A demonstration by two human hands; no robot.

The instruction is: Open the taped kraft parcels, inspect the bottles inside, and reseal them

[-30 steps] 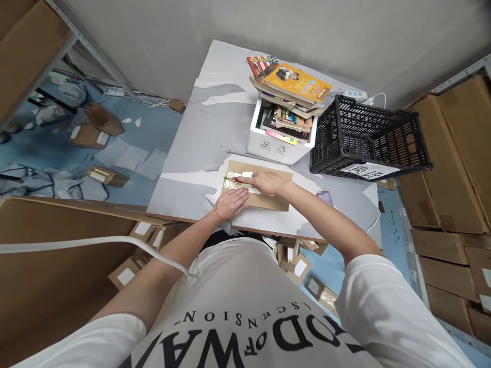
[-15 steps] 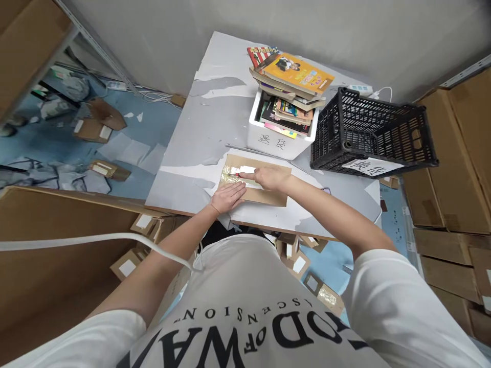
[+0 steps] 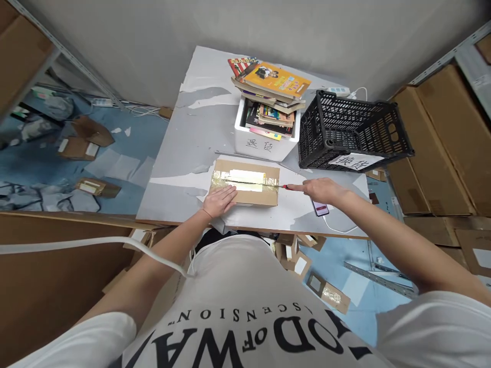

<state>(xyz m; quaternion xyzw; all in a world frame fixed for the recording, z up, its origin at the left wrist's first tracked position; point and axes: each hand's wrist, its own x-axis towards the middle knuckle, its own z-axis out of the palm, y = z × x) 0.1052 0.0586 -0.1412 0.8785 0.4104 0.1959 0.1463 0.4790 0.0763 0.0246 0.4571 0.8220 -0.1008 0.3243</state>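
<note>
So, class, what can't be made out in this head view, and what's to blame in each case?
All in the head view:
Inside of the cardboard box: hidden by its closed top.
Most of the red tool: covered by the right hand.
Box surface under the left hand: covered by that hand.
Phone screen details: too small.
Bottom of the white bin: hidden by books.

White short-sleeved shirt (image 3: 238,276), black lettering (image 3: 249,340)
</note>
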